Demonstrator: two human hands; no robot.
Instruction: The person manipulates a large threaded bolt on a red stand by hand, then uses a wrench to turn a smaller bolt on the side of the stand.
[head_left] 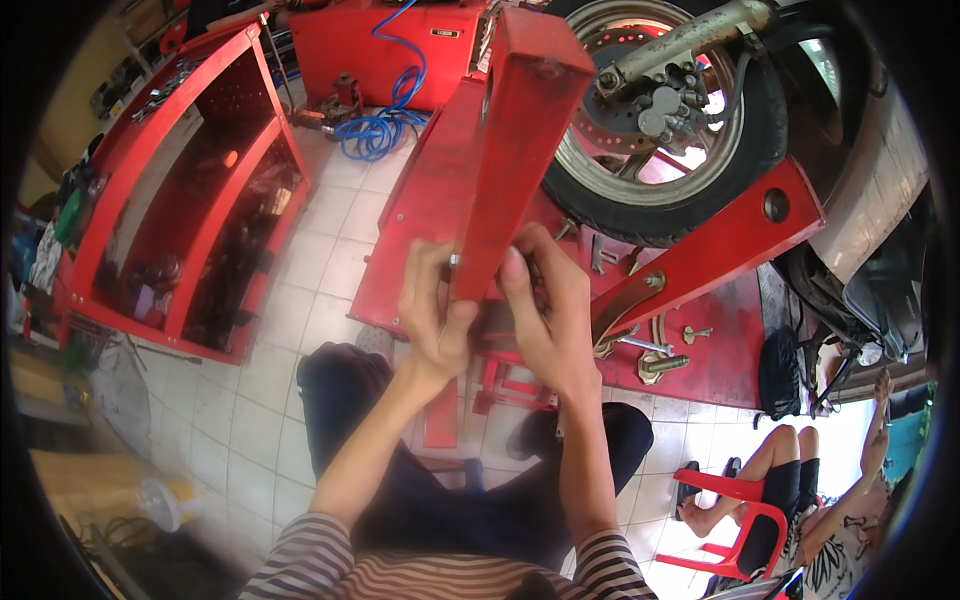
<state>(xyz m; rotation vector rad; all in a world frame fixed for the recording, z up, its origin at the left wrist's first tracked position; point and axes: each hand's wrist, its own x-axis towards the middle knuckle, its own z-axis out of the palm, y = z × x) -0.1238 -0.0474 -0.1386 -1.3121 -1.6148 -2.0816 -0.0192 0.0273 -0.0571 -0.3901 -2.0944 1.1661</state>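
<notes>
A red square steel arm [510, 150] stands up from the red steel platform in front of me. My left hand [436, 315] is closed around its left lower side, with the fingertips beside a silver bolt head [455, 260] and the thumb against the front. On the other side of the arm, my right hand [550, 315] has its thumb and curled fingers pinched together close to the steel; what lies between them is hidden. A second red steel arm [715, 240] slants up to the right, fixed by a bolt [654, 281] at its lower end.
A motorcycle wheel [660, 110] stands on the red platform [720, 375]. A bolt with a star knob [660, 365] and loose metal parts lie there. A red tool cart [180, 200] is left, a blue hose [372, 138] behind. Another person sits on a red chair [745, 545].
</notes>
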